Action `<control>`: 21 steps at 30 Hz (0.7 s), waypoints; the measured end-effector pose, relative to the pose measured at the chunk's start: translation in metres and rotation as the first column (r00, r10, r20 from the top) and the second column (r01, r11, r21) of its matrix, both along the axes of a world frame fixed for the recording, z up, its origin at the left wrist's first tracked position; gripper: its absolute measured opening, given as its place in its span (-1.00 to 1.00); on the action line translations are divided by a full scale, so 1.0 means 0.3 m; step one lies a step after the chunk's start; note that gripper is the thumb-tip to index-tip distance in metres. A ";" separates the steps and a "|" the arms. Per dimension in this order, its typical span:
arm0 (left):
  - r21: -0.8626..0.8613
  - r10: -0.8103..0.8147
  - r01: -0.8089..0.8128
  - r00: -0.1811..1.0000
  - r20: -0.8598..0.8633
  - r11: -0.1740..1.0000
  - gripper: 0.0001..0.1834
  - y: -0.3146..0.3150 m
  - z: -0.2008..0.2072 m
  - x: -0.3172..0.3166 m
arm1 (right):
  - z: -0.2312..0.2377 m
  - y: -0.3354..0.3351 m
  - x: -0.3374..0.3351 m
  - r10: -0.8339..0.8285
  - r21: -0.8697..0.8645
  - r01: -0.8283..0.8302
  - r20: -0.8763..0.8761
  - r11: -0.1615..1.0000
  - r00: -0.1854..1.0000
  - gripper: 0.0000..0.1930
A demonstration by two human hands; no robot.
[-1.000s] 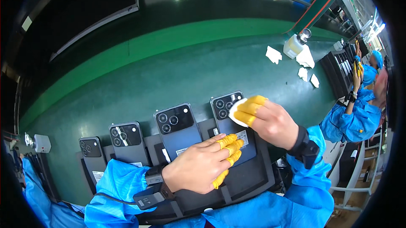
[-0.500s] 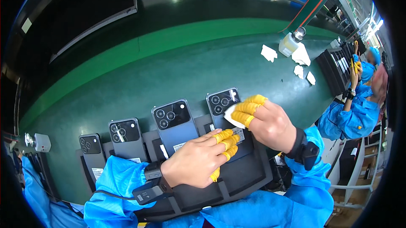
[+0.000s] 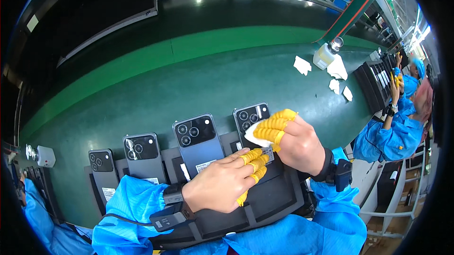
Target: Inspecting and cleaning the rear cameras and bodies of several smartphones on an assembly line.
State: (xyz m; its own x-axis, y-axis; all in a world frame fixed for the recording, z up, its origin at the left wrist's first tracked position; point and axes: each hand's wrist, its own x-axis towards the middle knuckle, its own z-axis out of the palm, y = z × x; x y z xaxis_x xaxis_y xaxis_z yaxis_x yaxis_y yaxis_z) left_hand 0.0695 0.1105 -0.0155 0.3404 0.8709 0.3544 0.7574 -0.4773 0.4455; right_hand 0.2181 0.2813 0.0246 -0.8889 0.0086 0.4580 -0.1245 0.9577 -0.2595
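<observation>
Four fingers' worth of yellow finger cots cover each hand. My right hand (image 3: pixel 300 139) pinches a folded white wipe (image 3: pixel 252 134) against the camera end of the rightmost phone (image 3: pixel 242 113). My left hand (image 3: pixel 222 181) lies across the lower back of that same phone, fingers stretched out and thumb apart, partly hiding it. To its left a blue-grey phone (image 3: pixel 201 148) lies back up, its lower end behind my left hand. Further left are another dark phone (image 3: pixel 146 160) and a smaller-looking one (image 3: pixel 104 174). All rest partly on a black slotted tray (image 3: pixel 279 198).
A bottle of pale liquid (image 3: pixel 324 56) stands at the far right beside crumpled white wipes (image 3: pixel 302 65). Another white bottle (image 3: pixel 46 156) is at the left edge. Beyond a black rack (image 3: pixel 371 82), people in blue work at right. A green post (image 3: pixel 352 9) rises behind the bench.
My right hand has shifted slightly with the wipe on the rightmost phone's camera end. The left hand stays on its lower back. The whole view has tilted a little.
</observation>
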 end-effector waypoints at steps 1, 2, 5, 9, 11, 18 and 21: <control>0.049 -0.015 0.016 1.000 -0.015 0.999 -0.56 0.002 -0.002 0.000 | 0.004 0.001 -0.016 -0.022 0.028 0.023 -0.037 0.999 0.999 -0.58; 0.047 -0.017 0.018 1.000 -0.015 0.999 -0.56 0.003 0.001 0.003 | -0.002 -0.003 -0.051 0.009 0.043 -0.004 -0.110 0.999 0.994 -0.64; 0.034 -0.004 0.005 0.999 -0.033 0.999 -0.56 -0.006 0.011 0.003 | -0.039 -0.025 -0.061 0.013 0.048 -0.016 0.060 0.999 0.998 -0.77; -0.116 0.001 0.002 1.000 0.027 0.993 -0.58 -0.024 0.014 0.007 | -0.033 -0.026 -0.020 0.103 -0.082 -0.098 0.063 0.992 0.993 -0.85; 0.019 0.033 -0.033 0.999 -0.024 0.999 -0.56 -0.017 0.014 0.016 | 0.018 -0.010 -0.038 0.048 -0.022 -0.048 -0.016 0.999 0.999 -0.79; -0.110 -0.033 0.032 0.999 -0.009 0.993 -0.57 -0.028 0.014 0.006 | -0.043 -0.042 -0.042 0.086 -0.005 -0.086 0.081 0.996 0.993 -0.69; -0.138 -0.009 0.007 1.000 -0.013 0.990 -0.55 -0.034 0.002 0.019 | -0.007 -0.031 -0.013 0.147 -0.094 -0.135 0.137 0.986 0.980 -0.70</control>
